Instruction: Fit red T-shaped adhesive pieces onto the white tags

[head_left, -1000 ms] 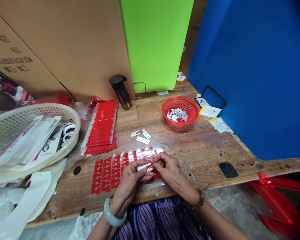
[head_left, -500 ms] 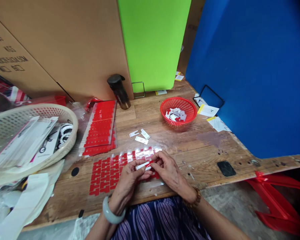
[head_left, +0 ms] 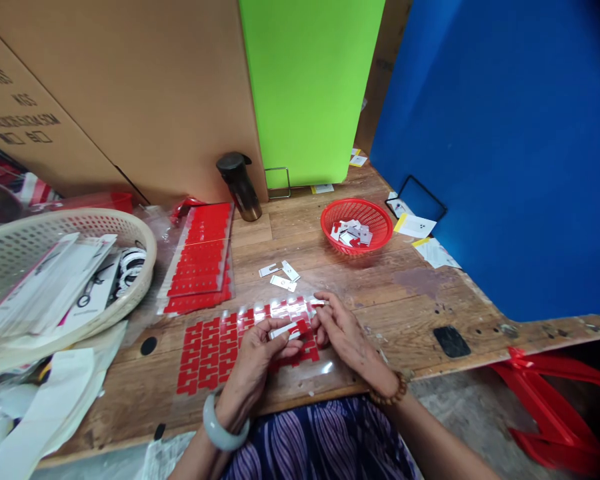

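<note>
Left hand (head_left: 253, 350) pinches small white metal strip (head_left: 281, 331); right hand (head_left: 341, 328) fingertips press red sticker sheet (head_left: 215, 347) just beside; keep strip square to sticker edge

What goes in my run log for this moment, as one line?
left hand: holds metal plate | right hand: on red sticker sheet

Red sticker sheet (head_left: 215, 347) w/ clear backing on brown wood table (head_left: 405, 293). Behind it: red mesh basket (head_left: 357, 225) w/ white-grey pieces, dark brown flask (head_left: 239, 186), green panel (head_left: 310, 87). Blue wall (head_left: 505, 147) to its right; cream perforated basket (head_left: 70, 267) to its left.
</note>
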`<move>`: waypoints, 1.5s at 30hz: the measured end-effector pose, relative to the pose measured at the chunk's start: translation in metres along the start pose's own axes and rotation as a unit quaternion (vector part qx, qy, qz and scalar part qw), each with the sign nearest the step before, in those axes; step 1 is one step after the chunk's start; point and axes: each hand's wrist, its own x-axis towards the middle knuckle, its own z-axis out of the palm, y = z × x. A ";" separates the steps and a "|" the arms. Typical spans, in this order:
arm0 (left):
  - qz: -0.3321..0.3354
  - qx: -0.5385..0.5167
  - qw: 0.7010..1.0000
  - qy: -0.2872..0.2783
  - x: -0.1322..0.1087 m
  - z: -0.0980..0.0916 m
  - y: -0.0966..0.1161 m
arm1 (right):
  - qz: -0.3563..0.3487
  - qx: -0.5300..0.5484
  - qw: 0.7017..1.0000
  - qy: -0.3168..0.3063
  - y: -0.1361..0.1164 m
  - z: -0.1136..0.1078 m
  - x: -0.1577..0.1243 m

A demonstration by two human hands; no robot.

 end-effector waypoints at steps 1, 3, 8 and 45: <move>-0.001 0.000 1.000 -0.002 0.000 0.000 0.000 | 0.012 0.015 1.000 -0.019 0.000 -0.002 0.001; 0.000 0.006 1.000 -0.012 0.000 0.000 0.000 | 0.028 0.040 0.997 -0.061 -0.003 -0.004 0.003; 0.007 0.047 0.998 -0.034 -0.003 0.002 0.001 | 0.052 0.080 0.989 -0.110 -0.009 0.000 0.005; 0.400 0.588 0.703 0.004 0.028 -0.013 -0.047 | -0.153 -0.380 0.910 -0.056 -0.004 0.020 0.102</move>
